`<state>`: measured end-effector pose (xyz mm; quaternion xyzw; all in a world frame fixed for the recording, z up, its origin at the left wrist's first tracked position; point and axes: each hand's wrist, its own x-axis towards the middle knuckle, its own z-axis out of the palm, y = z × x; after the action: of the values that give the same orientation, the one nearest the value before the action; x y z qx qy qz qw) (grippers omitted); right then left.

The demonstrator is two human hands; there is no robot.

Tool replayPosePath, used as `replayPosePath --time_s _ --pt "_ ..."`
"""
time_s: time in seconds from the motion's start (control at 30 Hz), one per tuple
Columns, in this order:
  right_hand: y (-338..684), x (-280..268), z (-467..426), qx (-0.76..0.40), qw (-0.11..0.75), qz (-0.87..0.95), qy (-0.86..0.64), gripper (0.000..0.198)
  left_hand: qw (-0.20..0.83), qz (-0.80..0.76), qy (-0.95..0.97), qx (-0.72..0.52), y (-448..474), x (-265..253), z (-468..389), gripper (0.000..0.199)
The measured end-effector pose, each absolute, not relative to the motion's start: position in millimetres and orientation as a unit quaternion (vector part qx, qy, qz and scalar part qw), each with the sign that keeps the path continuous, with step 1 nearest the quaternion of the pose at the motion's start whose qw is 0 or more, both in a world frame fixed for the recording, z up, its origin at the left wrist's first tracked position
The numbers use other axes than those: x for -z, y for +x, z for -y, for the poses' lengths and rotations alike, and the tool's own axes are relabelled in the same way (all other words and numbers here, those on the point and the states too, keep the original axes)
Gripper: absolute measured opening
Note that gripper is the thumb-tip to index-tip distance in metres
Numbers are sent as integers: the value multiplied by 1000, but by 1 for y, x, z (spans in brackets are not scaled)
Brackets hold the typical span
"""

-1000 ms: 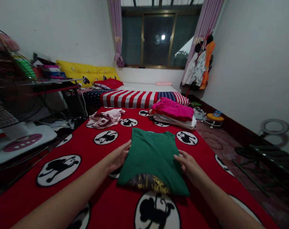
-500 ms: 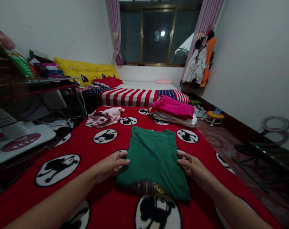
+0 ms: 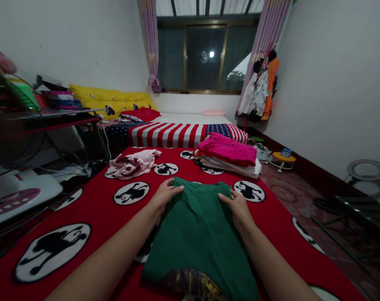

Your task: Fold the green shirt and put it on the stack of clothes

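Note:
A folded green shirt (image 3: 197, 234) lies flat in front of me on a red blanket (image 3: 95, 200) patterned with black-and-white monkey circles. Part of a dark and yellow print shows at the shirt's near edge. My left hand (image 3: 166, 193) pinches its far left corner, thumb on top and fingers at the outer edge. At the far right corner my right hand (image 3: 236, 205) grips the cloth in the same way. Beyond the shirt, to the right, sits a stack of folded clothes (image 3: 229, 152) with a bright pink one on top. A crumpled pale pink garment (image 3: 133, 164) lies to the left.
Behind the blanket is a bed (image 3: 177, 131) with a stars-and-stripes cover. A fan base (image 3: 20, 194) and a cluttered desk (image 3: 61, 115) stand at left. On the right floor are a yellow stool (image 3: 284, 157) and a dark bench (image 3: 365, 213).
Both hands have moved from the shirt's sides up to its far corners and closed on the cloth. The view has tilted slightly upward.

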<state>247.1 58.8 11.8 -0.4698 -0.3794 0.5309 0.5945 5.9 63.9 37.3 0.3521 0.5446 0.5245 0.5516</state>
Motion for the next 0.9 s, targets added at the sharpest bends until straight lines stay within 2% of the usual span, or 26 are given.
replayPosePath --time_s 0.13,0.23,0.33,0.43,0.53,0.67,0.8,0.9 --pt "253 -10 -57 -570 568 409 -432 31 583 -476 352 -556 13 -26 -67 78" --pt "258 -16 -56 -609 555 454 -338 17 629 -401 377 -550 10 -26 -65 66" --pt "263 -22 -54 -666 494 500 -250 13 668 -327 415 -525 0 -32 -58 49" --pt "268 -24 -51 -713 409 534 -198 13 709 -269 463 -459 -14 -37 -51 34" --pt "273 -25 -47 -740 339 557 -164 15 735 -227 549 -328 -25 -40 -48 37" --pt "278 -29 -45 -727 307 591 -167 21 670 -206 678 -221 -29 -45 -51 43" --pt "280 -35 -45 -675 286 647 -209 32 568 -220 772 -183 -27 -53 -53 35" --pt "281 -38 -46 -636 284 681 -228 25 573 -212 773 -172 -26 -58 -51 22"
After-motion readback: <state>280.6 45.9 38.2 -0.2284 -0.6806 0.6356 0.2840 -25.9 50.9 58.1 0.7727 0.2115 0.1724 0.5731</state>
